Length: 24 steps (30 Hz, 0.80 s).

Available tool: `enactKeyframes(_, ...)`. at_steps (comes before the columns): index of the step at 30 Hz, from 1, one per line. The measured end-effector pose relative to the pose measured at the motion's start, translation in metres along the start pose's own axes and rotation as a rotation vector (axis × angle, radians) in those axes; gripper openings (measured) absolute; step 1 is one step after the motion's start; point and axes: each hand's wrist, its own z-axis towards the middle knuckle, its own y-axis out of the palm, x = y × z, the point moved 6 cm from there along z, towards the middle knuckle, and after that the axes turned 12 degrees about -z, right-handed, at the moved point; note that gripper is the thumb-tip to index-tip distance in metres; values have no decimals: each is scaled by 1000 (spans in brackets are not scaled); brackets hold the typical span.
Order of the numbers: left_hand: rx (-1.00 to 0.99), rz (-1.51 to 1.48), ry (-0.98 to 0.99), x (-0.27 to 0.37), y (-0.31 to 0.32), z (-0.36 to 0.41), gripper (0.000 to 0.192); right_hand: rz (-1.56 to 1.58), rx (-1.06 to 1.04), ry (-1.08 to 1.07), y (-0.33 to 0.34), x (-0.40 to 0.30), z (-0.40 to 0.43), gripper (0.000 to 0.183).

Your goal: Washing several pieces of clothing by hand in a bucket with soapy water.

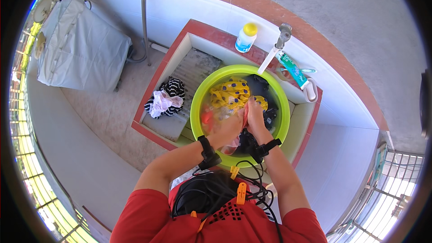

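Observation:
Both my hands are over a lime-green plastic basin (pixel 285 108) of cloudy water. Between them is a piece of pinkish-red cloth (pixel 246 114). My left hand (pixel 231 123) grips it from the left, with its fingers partly hidden. My right hand (pixel 255 116) is closed around it on the other side. A yellow cloth with blue dots (pixel 233 92) floats just beyond my hands. Dark clothing (pixel 258 82) lies in the water at the far right of the basin. On the left, a red cloth (pixel 207 118) is blurred under the water, and a pale pink piece (pixel 233 145) shows near the front rim.
The basin stands in a tiled sink with a red rim (pixel 158 71). A striped cloth (pixel 174 87) and a white cloth (pixel 163 103) lie on its washboard slab (pixel 197 65). A tap (pixel 284 35), yellow-capped bottle (pixel 246 38), toothpaste tube (pixel 292 69) and white cup (pixel 310 91) line the back. Black cables (pixel 261 189) hang before me.

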Motion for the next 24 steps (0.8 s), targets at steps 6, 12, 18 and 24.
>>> enactKeyframes(6,169,-109,-172,-19,-36,32,38,-946,144,-701,-35,2,41,26)
enactKeyframes(12,219,91,-192,-23,-51,35,41,-1448,-16,-828,-3,13,4,59)
enactKeyframes(18,57,150,-213,-69,-13,62,34,-1703,-166,-669,7,66,47,28)
enactKeyframes(24,-283,538,-138,-120,17,65,20,-1690,-351,-578,13,101,85,27)
